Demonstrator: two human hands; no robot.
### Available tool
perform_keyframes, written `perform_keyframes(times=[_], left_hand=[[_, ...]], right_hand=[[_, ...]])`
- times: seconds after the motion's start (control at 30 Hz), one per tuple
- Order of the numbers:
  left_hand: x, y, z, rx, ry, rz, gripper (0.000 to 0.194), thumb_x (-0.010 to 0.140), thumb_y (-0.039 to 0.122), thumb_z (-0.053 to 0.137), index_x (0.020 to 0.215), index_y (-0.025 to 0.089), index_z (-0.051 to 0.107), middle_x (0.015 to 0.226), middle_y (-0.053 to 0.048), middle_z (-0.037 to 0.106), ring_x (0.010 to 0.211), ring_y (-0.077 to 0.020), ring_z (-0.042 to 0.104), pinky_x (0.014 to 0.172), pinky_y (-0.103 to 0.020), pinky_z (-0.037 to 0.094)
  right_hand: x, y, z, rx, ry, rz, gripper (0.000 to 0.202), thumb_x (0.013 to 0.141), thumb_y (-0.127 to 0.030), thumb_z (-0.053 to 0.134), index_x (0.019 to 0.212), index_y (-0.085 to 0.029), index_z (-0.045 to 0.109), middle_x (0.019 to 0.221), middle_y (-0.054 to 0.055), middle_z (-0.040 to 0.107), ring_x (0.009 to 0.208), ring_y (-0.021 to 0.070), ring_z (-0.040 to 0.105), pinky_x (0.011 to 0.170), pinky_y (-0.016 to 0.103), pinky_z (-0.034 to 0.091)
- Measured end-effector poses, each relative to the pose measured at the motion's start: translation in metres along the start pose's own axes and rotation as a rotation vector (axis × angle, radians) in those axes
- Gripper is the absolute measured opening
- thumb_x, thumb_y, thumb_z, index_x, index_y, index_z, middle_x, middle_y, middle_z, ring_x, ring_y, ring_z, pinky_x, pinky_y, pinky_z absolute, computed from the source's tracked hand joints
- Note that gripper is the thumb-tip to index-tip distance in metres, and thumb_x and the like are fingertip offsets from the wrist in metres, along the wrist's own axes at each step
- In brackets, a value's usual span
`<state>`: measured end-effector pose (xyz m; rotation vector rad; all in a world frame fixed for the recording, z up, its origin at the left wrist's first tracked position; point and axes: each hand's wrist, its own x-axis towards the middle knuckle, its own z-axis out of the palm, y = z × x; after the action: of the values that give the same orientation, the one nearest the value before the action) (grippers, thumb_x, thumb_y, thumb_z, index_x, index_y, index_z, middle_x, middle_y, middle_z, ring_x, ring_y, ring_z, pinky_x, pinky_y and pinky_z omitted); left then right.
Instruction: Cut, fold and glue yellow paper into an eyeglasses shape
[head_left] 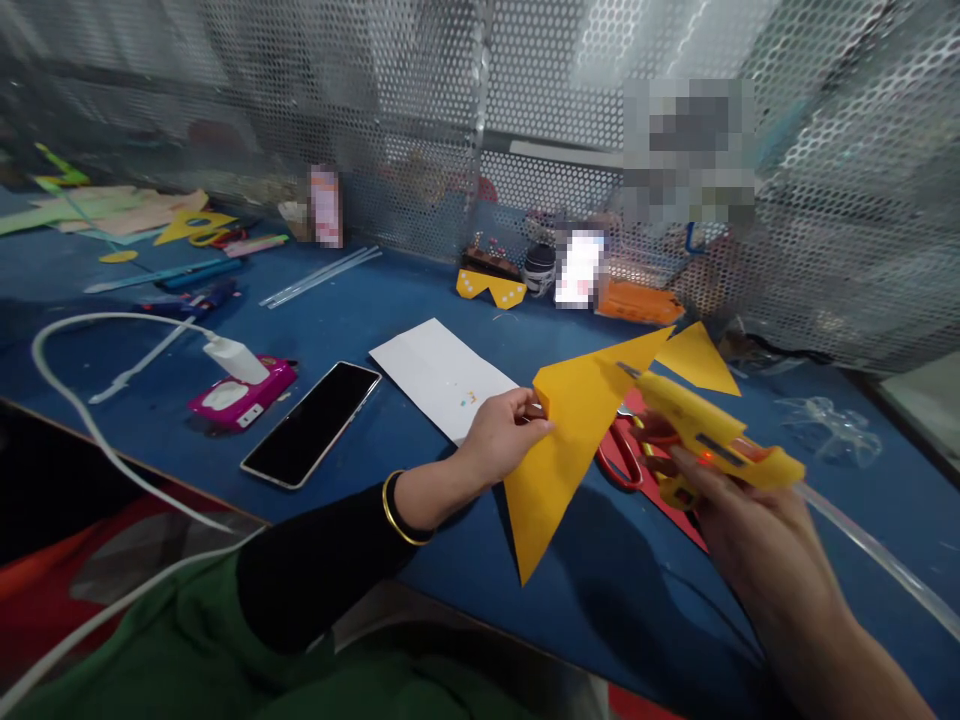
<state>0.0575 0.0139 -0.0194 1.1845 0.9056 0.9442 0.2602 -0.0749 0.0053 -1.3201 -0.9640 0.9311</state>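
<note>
My left hand point(504, 432) pinches the left edge of a yellow paper triangle point(574, 435), which is held tilted above the table with one corner pointing down. In my right hand point(739, 520) is a yellow hot glue gun point(712, 425), a red light glowing on its side. Its nozzle is close to the triangle's upper right part; whether the two touch I cannot tell. A clear glue stick point(877, 560) runs out of the gun's back end. Behind the gun lie red-handled scissors point(621, 455) and a red sheet point(686, 515), both partly hidden.
On the blue table point(420, 400) lie a white paper point(442, 365), a black phone point(311, 425) and a magenta power socket point(247, 395) with a white cable. A second yellow paper piece point(699, 360) and an orange object point(637, 301) sit near the perforated metal screen point(420, 120).
</note>
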Motion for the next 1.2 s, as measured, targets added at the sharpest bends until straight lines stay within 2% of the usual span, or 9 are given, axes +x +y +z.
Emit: perform_keyframes(times=[0.07,0.13,0.23,0.3,0.4,0.57,0.73,1.07,1.2], left_hand=[[-0.001,0.003,-0.001,-0.061,-0.038,-0.003,0.009,0.070,0.012,0.068,0.075,0.017,0.063,0.077,0.001,0.068,0.074,-0.0116,0.063,0.072,-0.023,0.046],[-0.001,0.006,0.000,-0.140,-0.065,-0.012,0.012,0.067,0.011,0.071,0.075,0.016,0.064,0.078,0.001,0.068,0.074,-0.0105,0.063,0.074,-0.023,0.046],[-0.003,0.009,0.003,-0.229,-0.093,-0.013,0.016,0.064,0.012,0.075,0.077,0.015,0.067,0.080,0.000,0.070,0.076,-0.0108,0.064,0.077,-0.023,0.048],[-0.004,0.011,0.003,-0.268,-0.106,-0.005,0.018,0.064,0.014,0.077,0.080,0.015,0.069,0.081,-0.001,0.071,0.078,-0.0117,0.065,0.078,-0.024,0.049],[-0.006,0.011,0.003,-0.311,-0.114,0.035,0.021,0.064,0.015,0.079,0.083,0.016,0.070,0.084,-0.002,0.073,0.079,-0.0128,0.066,0.080,-0.026,0.050],[-0.006,0.008,0.002,-0.296,-0.149,0.168,0.018,0.069,0.019,0.080,0.084,0.016,0.071,0.088,-0.003,0.073,0.084,-0.0153,0.066,0.083,-0.030,0.052],[-0.007,0.006,0.004,-0.214,-0.150,0.248,0.016,0.073,0.019,0.076,0.088,0.016,0.071,0.092,-0.004,0.073,0.089,-0.0170,0.067,0.085,-0.032,0.052],[-0.010,0.009,0.005,-0.174,-0.160,0.228,0.016,0.073,0.024,0.076,0.087,0.016,0.071,0.090,-0.004,0.073,0.085,-0.0177,0.067,0.081,-0.032,0.054],[-0.011,0.007,0.006,-0.216,-0.171,0.222,0.023,0.070,0.027,0.080,0.089,0.017,0.072,0.092,-0.004,0.074,0.087,-0.0185,0.067,0.082,-0.033,0.054]], right_hand=[[-0.004,-0.004,-0.005,-0.022,0.007,-0.057,0.039,0.078,-0.038,0.079,0.115,-0.027,0.072,0.109,0.005,0.076,0.095,0.0219,0.073,0.078,0.029,0.060],[-0.008,-0.006,-0.006,-0.061,-0.053,-0.084,0.030,0.085,-0.041,0.071,0.111,-0.025,0.073,0.103,0.006,0.076,0.085,0.0209,0.073,0.068,0.028,0.059],[-0.017,-0.008,-0.006,-0.157,-0.173,-0.111,0.030,0.089,-0.048,0.064,0.100,-0.022,0.074,0.090,0.008,0.076,0.069,0.0191,0.069,0.051,0.025,0.052],[-0.022,-0.011,-0.004,-0.210,-0.173,-0.126,0.032,0.089,-0.051,0.062,0.094,-0.022,0.074,0.082,0.006,0.074,0.060,0.0161,0.064,0.045,0.023,0.045],[-0.024,-0.017,-0.001,-0.296,-0.163,-0.195,0.034,0.091,-0.054,0.059,0.091,-0.023,0.073,0.071,0.003,0.068,0.053,0.0118,0.055,0.043,0.021,0.039],[-0.020,-0.021,0.001,-0.372,-0.300,-0.416,0.035,0.092,-0.056,0.057,0.085,-0.024,0.070,0.070,0.002,0.067,0.051,0.0110,0.055,0.040,0.020,0.039],[-0.023,-0.013,0.000,-0.344,-0.309,-0.346,0.030,0.094,-0.050,0.057,0.088,-0.023,0.071,0.074,0.003,0.067,0.053,0.0112,0.057,0.042,0.020,0.043],[-0.023,-0.011,0.002,-0.407,-0.311,-0.304,0.035,0.093,-0.052,0.055,0.079,-0.023,0.068,0.067,0.002,0.063,0.048,0.0108,0.052,0.040,0.021,0.039],[-0.024,-0.010,0.001,-0.432,-0.292,-0.258,0.033,0.095,-0.049,0.053,0.079,-0.023,0.066,0.061,0.000,0.059,0.048,0.0102,0.051,0.043,0.021,0.039]])
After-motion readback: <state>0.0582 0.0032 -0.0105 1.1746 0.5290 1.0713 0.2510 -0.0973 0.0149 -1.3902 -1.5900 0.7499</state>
